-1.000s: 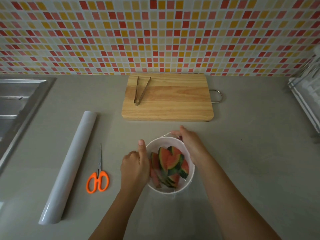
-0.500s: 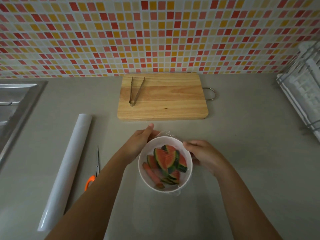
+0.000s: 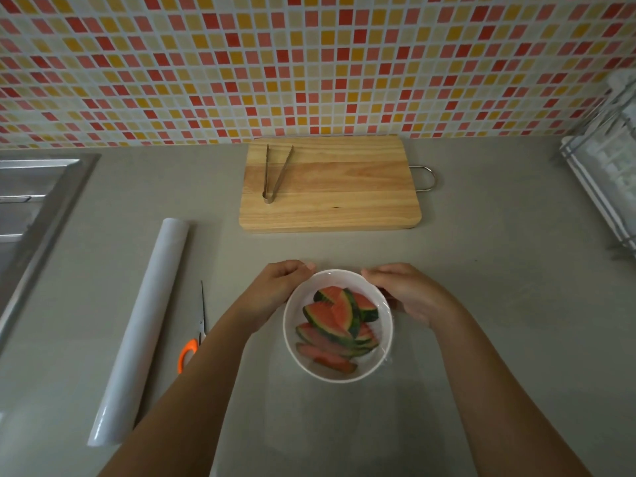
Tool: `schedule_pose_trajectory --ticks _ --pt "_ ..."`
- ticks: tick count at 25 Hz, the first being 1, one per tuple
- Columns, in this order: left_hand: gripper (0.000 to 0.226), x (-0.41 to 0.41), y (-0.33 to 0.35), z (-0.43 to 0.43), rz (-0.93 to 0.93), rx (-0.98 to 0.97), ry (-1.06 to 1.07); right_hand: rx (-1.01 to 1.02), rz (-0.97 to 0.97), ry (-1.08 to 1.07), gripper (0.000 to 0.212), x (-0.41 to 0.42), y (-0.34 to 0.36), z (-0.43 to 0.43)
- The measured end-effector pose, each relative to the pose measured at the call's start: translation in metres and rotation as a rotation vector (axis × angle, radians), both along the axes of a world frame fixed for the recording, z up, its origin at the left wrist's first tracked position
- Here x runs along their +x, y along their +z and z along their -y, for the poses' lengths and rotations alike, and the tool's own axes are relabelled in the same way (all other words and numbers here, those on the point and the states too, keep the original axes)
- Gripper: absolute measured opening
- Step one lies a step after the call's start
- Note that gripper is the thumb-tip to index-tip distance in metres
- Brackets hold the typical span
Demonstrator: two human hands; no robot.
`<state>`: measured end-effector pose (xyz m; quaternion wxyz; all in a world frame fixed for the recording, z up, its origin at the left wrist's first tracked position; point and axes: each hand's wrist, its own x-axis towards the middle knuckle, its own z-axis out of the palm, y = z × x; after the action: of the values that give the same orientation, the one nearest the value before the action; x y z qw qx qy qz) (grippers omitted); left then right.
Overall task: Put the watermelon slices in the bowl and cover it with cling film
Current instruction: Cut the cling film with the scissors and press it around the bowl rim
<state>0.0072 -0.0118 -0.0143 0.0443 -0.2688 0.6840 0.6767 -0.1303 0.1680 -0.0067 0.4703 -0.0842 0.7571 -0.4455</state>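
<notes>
Surface (image 3: 499,304) of plain grey takes up most of the view and meets a tiled wall (image 3: 309,63) of red, orange and cream squares along its back edge. A steel sink (image 3: 34,201) is set in at the left edge, and a wire rack (image 3: 605,173) stands at the right edge. A wooden chopping board (image 3: 344,194) lies at the middle of the back edge, its metal loop handle pointing right. A white roll (image 3: 144,325) of film lies left of centre, slanting from the middle of the surface toward the near left corner.

A sheet of clear cling film (image 3: 327,428) lies across the mouth of the bowl and trails flat on the surface toward the near edge. The white bowl (image 3: 287,339) stands at the centre, nearer than the board, with the watermelon slices (image 3: 335,321) piled inside it under the film.

The left hand (image 3: 275,287) curls its fingers round the bowl's far left wall. The right hand (image 3: 409,294) cups the far right wall the same way, fingers bent against it. Orange-handled scissors (image 3: 192,346) lie between the roll and the left forearm, which covers part of them. Metal tongs (image 3: 275,173) rest on the left part of the board.
</notes>
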Motion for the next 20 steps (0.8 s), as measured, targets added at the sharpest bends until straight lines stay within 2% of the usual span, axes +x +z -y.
schedule_pose_trajectory --ticks 2,5,10,14,16,20 --pt "0.03 -0.003 0.002 -0.002 -0.026 0.079 0.06 -0.01 0.107 -0.04 0.018 -0.006 0.002 0.003" --pt "0.024 -0.006 0.003 -0.006 -0.006 0.184 0.131 0.056 0.211 0.009 0.011 -0.011 0.01 0.011" --pt "0.02 -0.009 0.005 -0.009 0.006 0.245 0.189 0.089 0.211 0.088 0.021 -0.012 0.013 0.003" --pt "0.02 -0.012 0.006 -0.014 0.022 0.232 0.211 0.093 0.202 0.105 0.006 -0.008 0.008 0.001" --pt "0.023 -0.013 0.005 -0.016 0.015 0.23 0.24 0.121 0.161 0.167 0.011 -0.006 0.007 0.002" --pt "0.027 -0.009 0.003 -0.019 -0.008 0.251 0.301 0.019 0.201 0.075 0.019 -0.005 0.004 -0.006"
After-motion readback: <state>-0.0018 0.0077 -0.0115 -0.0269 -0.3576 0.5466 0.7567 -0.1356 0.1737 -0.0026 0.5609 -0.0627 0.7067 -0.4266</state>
